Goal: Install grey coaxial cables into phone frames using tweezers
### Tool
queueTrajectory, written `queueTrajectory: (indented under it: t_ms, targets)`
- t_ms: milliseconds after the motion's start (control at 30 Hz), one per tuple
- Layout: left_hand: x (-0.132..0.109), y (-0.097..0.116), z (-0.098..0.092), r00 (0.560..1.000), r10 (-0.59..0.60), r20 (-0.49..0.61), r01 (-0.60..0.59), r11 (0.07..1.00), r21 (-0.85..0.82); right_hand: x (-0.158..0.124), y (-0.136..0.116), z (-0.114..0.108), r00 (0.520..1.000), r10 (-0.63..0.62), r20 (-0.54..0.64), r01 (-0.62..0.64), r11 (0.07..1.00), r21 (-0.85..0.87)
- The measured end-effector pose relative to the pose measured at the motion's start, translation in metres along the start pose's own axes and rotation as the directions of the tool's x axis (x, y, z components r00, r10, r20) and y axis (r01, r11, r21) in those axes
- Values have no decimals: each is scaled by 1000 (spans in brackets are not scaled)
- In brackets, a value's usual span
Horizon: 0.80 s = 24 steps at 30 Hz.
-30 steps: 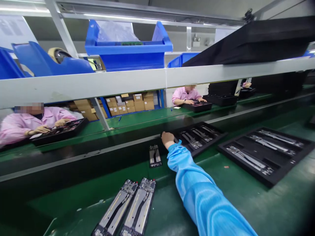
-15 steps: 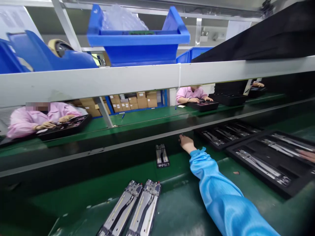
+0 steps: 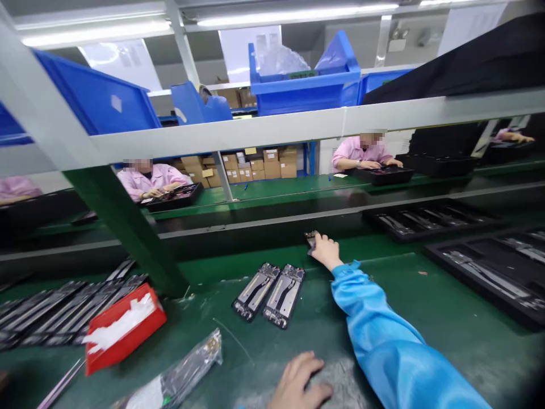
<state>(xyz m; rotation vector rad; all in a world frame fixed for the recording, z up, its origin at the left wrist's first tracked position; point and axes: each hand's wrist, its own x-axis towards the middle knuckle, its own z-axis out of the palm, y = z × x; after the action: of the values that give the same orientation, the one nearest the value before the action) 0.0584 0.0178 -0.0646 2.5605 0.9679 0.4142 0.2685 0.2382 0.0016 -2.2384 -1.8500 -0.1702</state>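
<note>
My right hand, in a blue sleeve, reaches across the green bench to the edge of the dark conveyor belt. Its fingers are closed over a small phone frame part, which shows only at its far end. Two phone frames lie side by side just left of that arm. My left hand rests on the bench at the bottom edge, fingers apart and holding nothing.
A red box with white filling, a plastic bag and a row of phone frames lie at the left by a green post. Black trays of parts sit at the right. People in pink work across the belt.
My right hand has moved left from the black tray onto the small part on the belt. The tray has gone right. The view swung left, and my left hand came into sight.
</note>
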Motion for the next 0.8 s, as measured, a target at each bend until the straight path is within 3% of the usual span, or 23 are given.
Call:
queueTrajectory:
  t_ms: [67, 167, 233, 300, 433, 633, 800]
  targets:
    - [5, -6, -13, 989, 62, -135, -47, 992, 114, -26, 15, -5, 999, -41, -18, 40, 999, -7]
    - [10, -23, -37, 906, -126, -403, 242, 937, 250, -76, 32, -8, 992, -122, -29, 122, 993, -7]
    - [13, -35, -47, 848, -259, -462, 406, 878, 252, -108, 38, -10, 980, -197, -39, 197, 980, 13]
    - [16, -43, -50, 829, -337, -446, 472, 849, 236, -136, 39, -12, 957, -284, -53, 286, 957, 46]
    - [25, -35, -44, 851, -339, -401, 446, 870, 211, -171, 33, -16, 887, -454, -91, 462, 880, 110]
    - [40, -7, -28, 891, -317, -325, 374, 918, 130, -177, 46, -20, 812, -573, -112, 583, 795, 168]
    - [53, 7, -10, 919, -231, -319, 264, 962, 64, -179, 69, -21, 795, -597, -110, 607, 775, 175]
